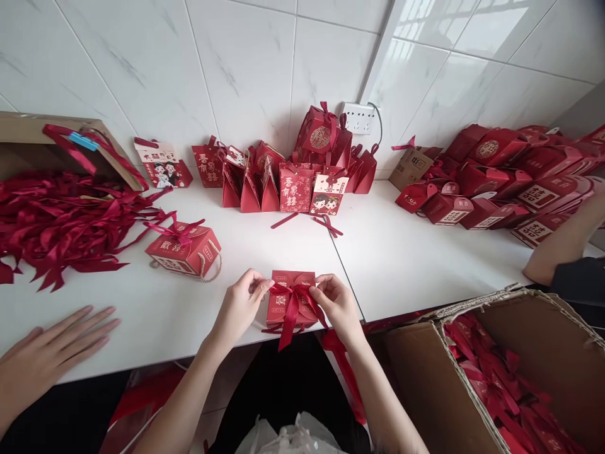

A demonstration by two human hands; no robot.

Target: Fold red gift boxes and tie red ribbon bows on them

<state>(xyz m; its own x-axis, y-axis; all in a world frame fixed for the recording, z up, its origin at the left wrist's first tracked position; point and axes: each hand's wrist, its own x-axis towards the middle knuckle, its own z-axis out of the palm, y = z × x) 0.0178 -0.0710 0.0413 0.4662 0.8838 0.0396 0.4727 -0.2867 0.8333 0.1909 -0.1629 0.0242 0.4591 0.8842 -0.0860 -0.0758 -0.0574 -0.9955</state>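
Observation:
A small red gift box [286, 304] sits at the near edge of the white table [401, 252], with a red ribbon [293, 301] tied into a bow on its top. My left hand [243, 304] pinches the bow's left loop. My right hand [334, 302] pinches the right loop. Both hands rest against the box's sides. The ribbon's tails hang down over the front of the box and off the table edge.
Another tied red box with a rope handle [185, 250] lies to the left. Loose ribbons [57, 221] spill from a cardboard box at far left. Finished boxes crowd the back wall [293, 173] and right side [510, 176]. A cardboard carton [501, 372] of ribbons stands lower right. Other people's hand [51, 353] and arm [562, 246] rest nearby.

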